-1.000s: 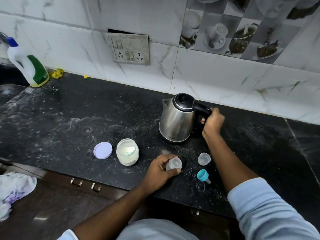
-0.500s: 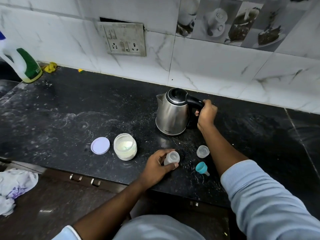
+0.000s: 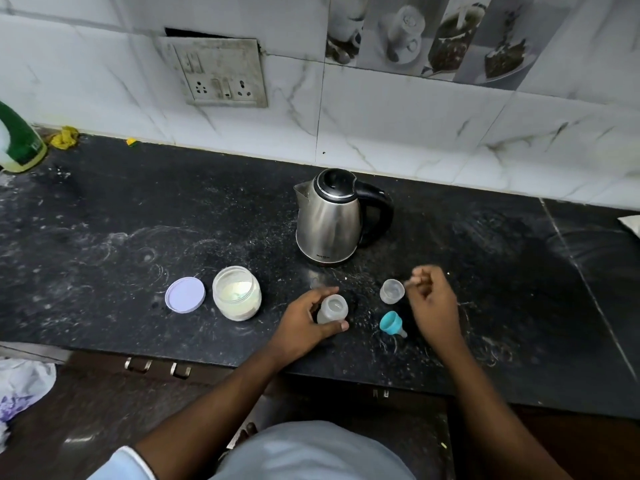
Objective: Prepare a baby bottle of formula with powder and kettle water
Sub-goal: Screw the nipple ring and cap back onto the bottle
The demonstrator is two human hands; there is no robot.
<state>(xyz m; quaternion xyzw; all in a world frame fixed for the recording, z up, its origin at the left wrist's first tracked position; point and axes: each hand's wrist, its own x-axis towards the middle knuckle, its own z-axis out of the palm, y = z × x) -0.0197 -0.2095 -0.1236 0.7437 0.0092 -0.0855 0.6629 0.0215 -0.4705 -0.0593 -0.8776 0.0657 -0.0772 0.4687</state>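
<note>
Fingers (image 3: 323,292) of the left hand (image 3: 301,323) are curled round the baby bottle (image 3: 332,308), and the thumb is pressed against its near side. The bottle is held upright and open-topped on the tabletop (image 3: 104,220), near the front edge; what it contains cannot be told.

Fingers (image 3: 420,274) of the right hand (image 3: 434,303) are seen loosely curled and blurred, with nothing in their grip. They are placed just beside the clear cap (image 3: 392,291), at its 3 o'clock; whether it is touched cannot be told.

The teal nipple ring (image 3: 391,323) is laid on its side at 4 o'clock from the bottle, between the two hands. The kettle (image 3: 329,216) is stood at 12 o'clock from the bottle, lid shut, spout turned to 9 o'clock and black handle to 3 o'clock, apart from both hands. The powder jar (image 3: 236,292) is set open at 9 o'clock from the bottle, with white powder inside, and its lilac lid (image 3: 185,294) is laid flat just beside it, again at 9 o'clock.

A green-and-white bottle (image 3: 17,140) is cut off by the frame at 10 o'clock, and a socket plate (image 3: 221,74) is fixed to the tiled wall at 11 o'clock.
</note>
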